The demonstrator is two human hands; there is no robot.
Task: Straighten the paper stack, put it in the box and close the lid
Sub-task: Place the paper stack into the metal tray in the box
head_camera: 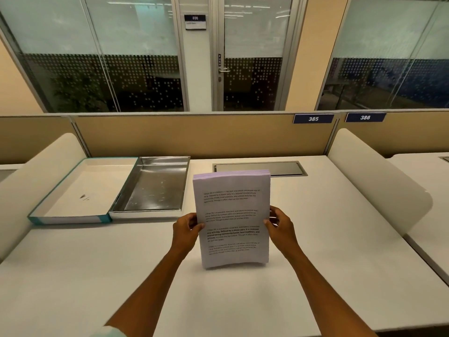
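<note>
left hand (186,229), right hand (281,226), fingers (274,212) clasped, forearms extended

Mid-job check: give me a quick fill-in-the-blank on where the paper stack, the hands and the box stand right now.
1. The paper stack stands on its bottom edge on the desk, gripped by ____ hands.
2. The left hand and right hand grip its ____ edges.
3. The box lies to the stack's ____.
4. The box's lid is ____.

Missing words: both; side; left; open
</note>
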